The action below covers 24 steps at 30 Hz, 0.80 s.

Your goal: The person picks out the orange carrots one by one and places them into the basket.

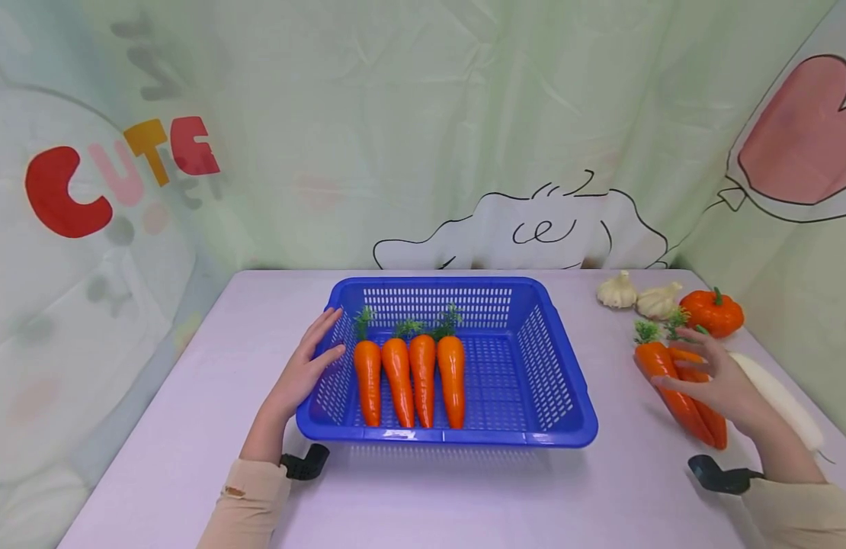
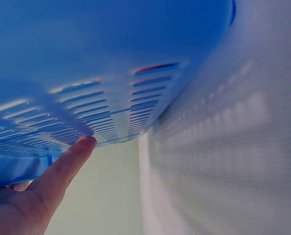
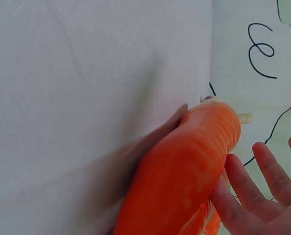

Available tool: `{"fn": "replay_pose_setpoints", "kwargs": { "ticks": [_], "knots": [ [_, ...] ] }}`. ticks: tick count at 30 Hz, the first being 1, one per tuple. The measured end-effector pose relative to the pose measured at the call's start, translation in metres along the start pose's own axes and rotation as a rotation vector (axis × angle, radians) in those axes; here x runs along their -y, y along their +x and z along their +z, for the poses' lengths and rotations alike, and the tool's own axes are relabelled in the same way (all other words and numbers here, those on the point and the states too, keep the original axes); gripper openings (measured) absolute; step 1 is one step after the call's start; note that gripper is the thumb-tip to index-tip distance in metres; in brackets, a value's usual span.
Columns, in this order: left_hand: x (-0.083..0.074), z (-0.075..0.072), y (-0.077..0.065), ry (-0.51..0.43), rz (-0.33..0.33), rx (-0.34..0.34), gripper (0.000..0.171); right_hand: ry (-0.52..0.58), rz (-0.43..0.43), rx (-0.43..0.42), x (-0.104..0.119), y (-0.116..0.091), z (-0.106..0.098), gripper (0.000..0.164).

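Observation:
My left hand (image 1: 301,374) lies at the left side of a blue plastic basket (image 1: 445,436), fingers straight and touching it. In the left wrist view, a fingertip (image 2: 89,142) meets the basket's slotted outer wall (image 2: 118,120). Several carrots (image 1: 423,381) with green tops lie side by side in the basket's left and middle part. On the right, my right hand (image 1: 721,381) hovers over more carrots (image 1: 677,396) on the table, fingers spread. The right wrist view has the spread fingers (image 3: 248,188) beside one carrot (image 3: 177,164), not wrapped around it; whether they touch is unclear.
Two garlic bulbs (image 1: 616,290) and an orange pepper (image 1: 713,313) with a green stem sit at the back right of the table (image 1: 245,358). A long white radish (image 1: 783,400) lies beyond my right hand. Printed curtains (image 1: 423,137) hang behind the table.

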State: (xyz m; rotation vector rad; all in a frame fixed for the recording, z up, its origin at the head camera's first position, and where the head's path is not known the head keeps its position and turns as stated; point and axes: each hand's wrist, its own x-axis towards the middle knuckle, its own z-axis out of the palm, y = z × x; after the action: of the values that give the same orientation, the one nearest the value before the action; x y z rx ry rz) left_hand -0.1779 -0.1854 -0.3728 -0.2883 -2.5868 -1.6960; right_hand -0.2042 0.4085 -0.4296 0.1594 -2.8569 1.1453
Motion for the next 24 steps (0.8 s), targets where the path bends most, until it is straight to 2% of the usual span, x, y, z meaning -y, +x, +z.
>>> {"fn": "replay_pose_setpoints", "kwargs": {
  "ticks": [4,9,14,18,21,24],
  "knots": [
    [0.000,0.000,0.000,-0.004,0.003,0.000,0.055,0.012,0.007,0.027,-0.001,0.000,0.000,0.088],
    [0.000,0.000,0.000,-0.006,0.003,0.000,0.055,-0.008,0.042,0.070,0.024,-0.007,0.000,0.086],
    [0.001,0.000,0.000,-0.003,0.008,-0.003,0.055,-0.021,0.042,0.140,0.049,-0.012,0.000,0.087],
    [0.000,0.000,0.000,-0.011,0.005,-0.001,0.054,-0.049,0.061,0.185,0.063,-0.012,0.001,0.089],
    [-0.004,-0.001,-0.001,-0.019,-0.009,0.003,0.054,-0.081,0.066,0.188,0.064,-0.010,0.004,0.091],
    [-0.016,-0.001,-0.005,-0.031,-0.016,0.010,0.054,-0.103,0.047,0.167,0.063,-0.007,0.008,0.093]
  ]
}}
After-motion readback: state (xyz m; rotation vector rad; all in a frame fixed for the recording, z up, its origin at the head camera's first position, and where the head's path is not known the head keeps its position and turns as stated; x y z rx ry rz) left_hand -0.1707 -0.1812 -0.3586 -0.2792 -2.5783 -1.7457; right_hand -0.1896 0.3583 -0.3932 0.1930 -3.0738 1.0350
